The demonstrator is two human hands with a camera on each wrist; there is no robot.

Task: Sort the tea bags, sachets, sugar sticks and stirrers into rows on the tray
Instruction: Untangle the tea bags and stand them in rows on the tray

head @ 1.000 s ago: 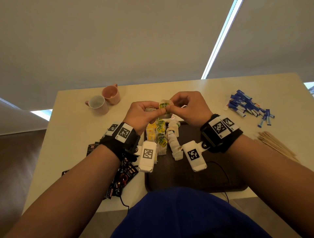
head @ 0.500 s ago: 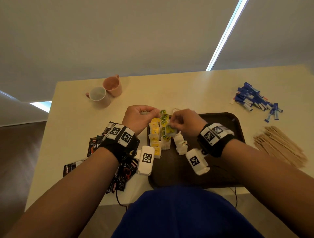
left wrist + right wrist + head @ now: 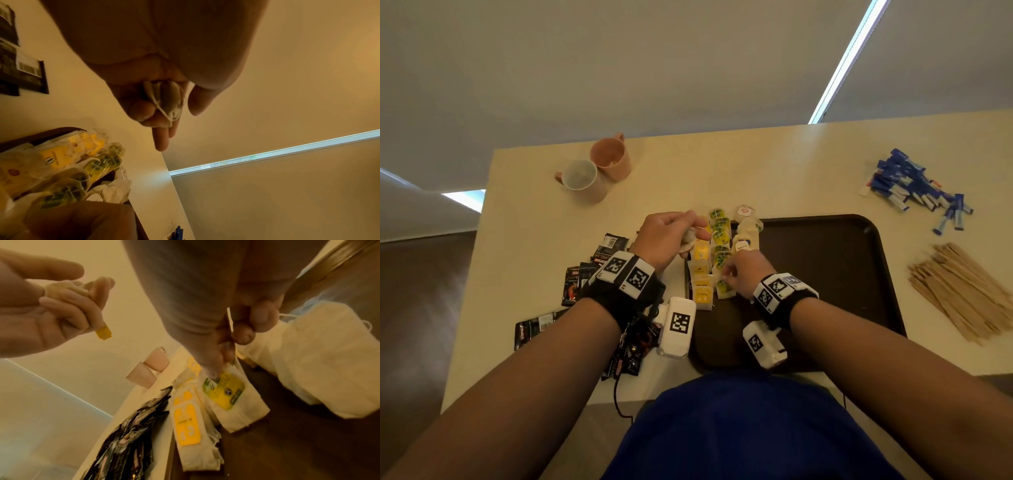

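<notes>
Green-tagged tea bag comes down into its row

The right hand (image 3: 739,274) now pinches it onto the tray (image 3: 842,274), no longer raised; the left hand (image 3: 671,236) clutches further tea bags (image 3: 166,99) beside the rows.

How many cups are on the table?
2. The pink cup stands near the table's far left corner; the pale cup sits touching it, just nearer and to its left. None looks hidden.
</notes>
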